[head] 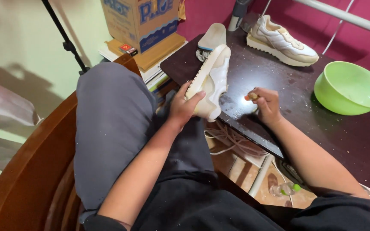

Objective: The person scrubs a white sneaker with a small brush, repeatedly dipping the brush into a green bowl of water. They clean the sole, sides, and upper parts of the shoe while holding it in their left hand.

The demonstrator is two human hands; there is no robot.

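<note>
**Sneaker held on its side at the table edge, small tool in the other hand**

The left hand (184, 105) grips a cream-white low sneaker (212, 81), tipped sole-outward against the near left edge of the dark wooden table (305, 124). The right hand (265, 105) is closed around a small object with an orange tip (250, 96), just right of the shoe and resting on the tabletop. A matching sneaker (281, 42) stands upright at the far side, untouched; a loose pale insole (213, 37) lies beyond the held shoe. A light-green plastic bowl (351, 87) sits at right. White specks dust the tabletop, suggesting work under way, not complete.
</note>
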